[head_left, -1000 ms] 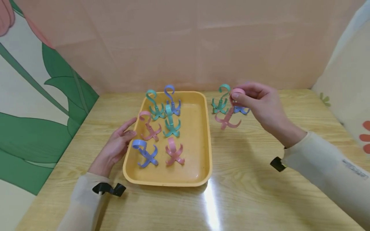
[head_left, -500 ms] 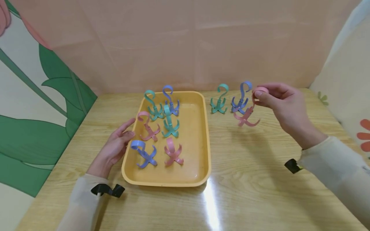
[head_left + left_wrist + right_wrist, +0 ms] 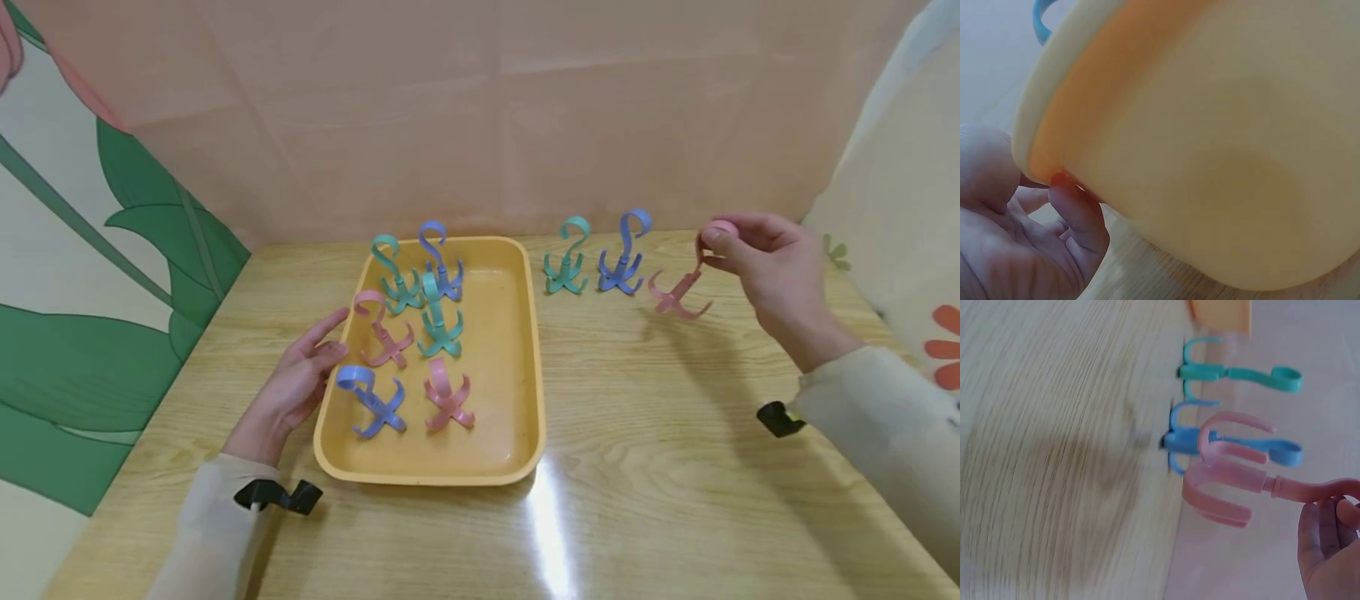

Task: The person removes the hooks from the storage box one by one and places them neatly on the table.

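Note:
My right hand (image 3: 783,279) pinches a pink four-pronged hanging hook (image 3: 678,296) by its curved top. The pink hook hangs tilted above the table at the right, prongs down; the right wrist view shows its pink body (image 3: 1235,475) in front of a blue hook (image 3: 1188,440). Left of it on the table stand that blue hook (image 3: 620,271) and a green hook (image 3: 565,271), both upright. At the yellow tray (image 3: 538,375), my left hand (image 3: 296,379) holds the left rim. In the left wrist view, curled fingers (image 3: 1082,215) touch the tray's outer side under its rim.
Inside the tray are several hooks: a green hook (image 3: 402,293) and a blue hook (image 3: 448,282) at the back, another green hook (image 3: 441,333), a pink hook (image 3: 388,343), a blue hook (image 3: 381,412) and a pink hook (image 3: 450,408). A pinkish backdrop (image 3: 495,125) rises behind the table.
My right hand has carried the pink hook rightward, from in front of the green and blue hooks to the right of the blue one. My left hand has stayed at the tray.

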{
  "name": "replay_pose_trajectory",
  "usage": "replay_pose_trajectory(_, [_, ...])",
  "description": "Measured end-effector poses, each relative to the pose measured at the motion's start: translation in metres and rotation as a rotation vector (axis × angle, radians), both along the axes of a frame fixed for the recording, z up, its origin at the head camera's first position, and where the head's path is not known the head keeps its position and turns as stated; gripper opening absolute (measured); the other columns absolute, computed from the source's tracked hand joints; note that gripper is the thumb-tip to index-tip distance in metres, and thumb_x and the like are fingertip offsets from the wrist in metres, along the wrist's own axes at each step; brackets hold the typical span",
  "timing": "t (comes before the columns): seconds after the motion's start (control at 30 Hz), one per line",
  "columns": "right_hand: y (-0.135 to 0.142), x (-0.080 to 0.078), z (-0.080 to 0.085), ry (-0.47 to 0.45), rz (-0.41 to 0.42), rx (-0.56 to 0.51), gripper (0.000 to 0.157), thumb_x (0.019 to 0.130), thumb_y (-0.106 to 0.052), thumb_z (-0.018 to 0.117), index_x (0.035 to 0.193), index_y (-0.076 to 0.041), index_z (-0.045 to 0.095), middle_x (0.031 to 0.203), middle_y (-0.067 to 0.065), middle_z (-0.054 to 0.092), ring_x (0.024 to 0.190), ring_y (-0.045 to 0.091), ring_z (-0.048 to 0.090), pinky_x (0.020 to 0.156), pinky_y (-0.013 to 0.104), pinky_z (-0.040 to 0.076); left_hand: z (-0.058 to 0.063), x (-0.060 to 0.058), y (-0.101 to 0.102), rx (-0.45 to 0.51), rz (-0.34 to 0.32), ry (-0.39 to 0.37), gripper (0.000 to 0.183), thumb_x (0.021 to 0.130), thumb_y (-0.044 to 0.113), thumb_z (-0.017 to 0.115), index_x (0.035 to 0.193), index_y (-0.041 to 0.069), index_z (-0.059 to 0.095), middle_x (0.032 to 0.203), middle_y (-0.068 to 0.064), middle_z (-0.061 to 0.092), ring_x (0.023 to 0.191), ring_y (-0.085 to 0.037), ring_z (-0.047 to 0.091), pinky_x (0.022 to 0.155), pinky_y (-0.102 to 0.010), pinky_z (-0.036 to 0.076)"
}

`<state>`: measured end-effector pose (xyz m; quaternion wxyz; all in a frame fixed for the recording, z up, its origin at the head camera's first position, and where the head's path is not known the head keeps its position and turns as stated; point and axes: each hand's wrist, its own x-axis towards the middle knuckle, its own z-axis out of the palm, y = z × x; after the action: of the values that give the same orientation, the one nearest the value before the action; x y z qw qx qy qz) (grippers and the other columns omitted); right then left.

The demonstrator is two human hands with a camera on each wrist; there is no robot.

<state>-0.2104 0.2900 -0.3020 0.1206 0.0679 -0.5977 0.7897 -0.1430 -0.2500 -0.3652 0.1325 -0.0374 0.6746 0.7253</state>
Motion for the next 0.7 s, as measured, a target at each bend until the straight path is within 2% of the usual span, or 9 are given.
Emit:
replay_pose_trajectory(0.43, [0.018,-0.018,-0.004,-0.152,-0.105,0.013,0.026,0.079,-0.004,0.083,0.103,0.002,0.074,0.092,0.007,0.075,0.08,0.017,0.073,0.072,0.028,0.059,0.002,0.001,0.002,-0.006,0.003,-0.006,0.06,0.107,0.01,0.047,0.162,0.02,0.023,0.101,-0.005,0.062,0.083,-0.013,0.066,0.067,-0.028,0.058])
replay_pose_trajectory(0.7, [0.022,-0.031,-0.007,-0.167,-0.12,0.022,0.026,0.079,-0.005,0.084,0.103,0.0,0.074,0.092,0.006,0.075,0.08,0.016,0.073,0.071,0.025,0.059,0.002,0.001,0.002,-0.007,0.003,-0.011,0.06,0.107,0.011,0.047,0.162,0.019,0.023,0.101,-0.005,0.062,0.082,-0.012,0.066,0.066,-0.027,0.058])
